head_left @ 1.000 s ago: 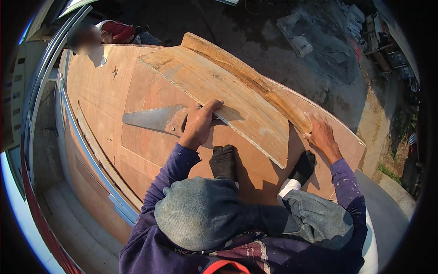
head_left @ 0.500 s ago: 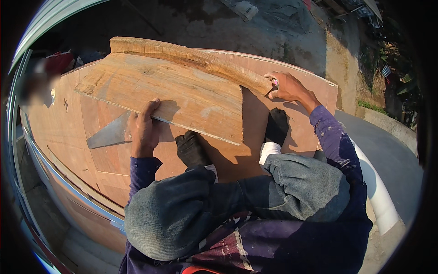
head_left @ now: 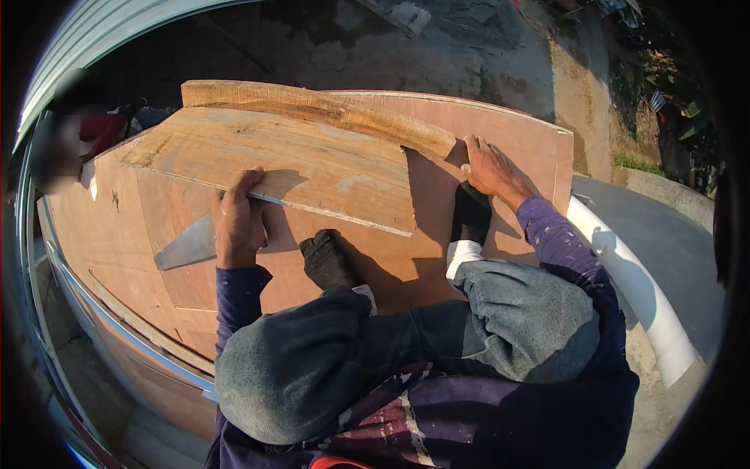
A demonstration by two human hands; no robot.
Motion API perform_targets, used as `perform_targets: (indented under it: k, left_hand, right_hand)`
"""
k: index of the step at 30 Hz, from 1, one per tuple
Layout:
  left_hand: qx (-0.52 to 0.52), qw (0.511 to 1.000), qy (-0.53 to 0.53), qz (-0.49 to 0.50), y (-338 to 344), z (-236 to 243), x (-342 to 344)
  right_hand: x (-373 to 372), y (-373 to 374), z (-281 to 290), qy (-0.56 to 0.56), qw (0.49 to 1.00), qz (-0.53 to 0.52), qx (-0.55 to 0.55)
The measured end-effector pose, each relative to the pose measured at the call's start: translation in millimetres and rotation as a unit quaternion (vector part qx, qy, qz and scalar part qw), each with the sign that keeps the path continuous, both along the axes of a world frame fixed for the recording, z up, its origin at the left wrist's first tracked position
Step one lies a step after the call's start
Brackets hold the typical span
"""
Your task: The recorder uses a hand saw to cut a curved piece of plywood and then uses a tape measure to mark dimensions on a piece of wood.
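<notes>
A short wooden board (head_left: 289, 168) lies raised at an angle over a large plywood sheet (head_left: 531, 141). My left hand (head_left: 238, 223) is closed on its near edge, thumb on top. Beside and under that hand shows a grey tapering metal blade (head_left: 187, 244), like a hand saw's; its other end is hidden. Along the board's far edge stands a curved wooden strip (head_left: 328, 108). Just off the strip's right end, my right hand (head_left: 496, 172) rests on the sheet with curled fingers; what they hold, if anything, is hidden.
My feet in black socks (head_left: 332, 258) stand on the sheet, close to the board. A white pipe (head_left: 637, 289) runs along the right side. Metal framing (head_left: 78, 273) edges the left. At the far left is a blurred person with a red garment (head_left: 101, 133).
My right hand has come off the strip's end and lowered to the sheet. A small pink thing between its fingers no longer shows. The left hand keeps its hold on the board.
</notes>
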State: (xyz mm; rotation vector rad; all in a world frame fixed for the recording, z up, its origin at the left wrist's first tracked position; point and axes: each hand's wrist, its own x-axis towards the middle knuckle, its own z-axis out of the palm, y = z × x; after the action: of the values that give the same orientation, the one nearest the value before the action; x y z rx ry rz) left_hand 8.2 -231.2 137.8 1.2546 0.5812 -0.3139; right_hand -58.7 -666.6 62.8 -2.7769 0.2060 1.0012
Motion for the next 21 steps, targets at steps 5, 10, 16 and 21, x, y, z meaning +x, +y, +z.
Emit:
perform_targets:
  k: [5, 10, 16, 21]
  left_hand:
    - [0.009, 1.0, 0.008, -0.011, 1, 5, 6]
    - [0.021, 0.999, 0.032, -0.003, 6, 7, 13]
    - [0.048, 0.997, 0.041, -0.037, -1, 21, 23]
    - [0.069, 0.996, 0.038, -0.03, -7, 25, 23]
  right_hand:
    - [-15, 4, 2, -0.081, 0.996, -0.006, 0.026]
    - [1, 2, 23, -0.062, 0.998, 0.027, -0.006]
    - [30, 2, 21, -0.121, 0.982, 0.002, 0.143]
    - [35, 44, 18, -0.059, 0.966, 0.03, 0.25]
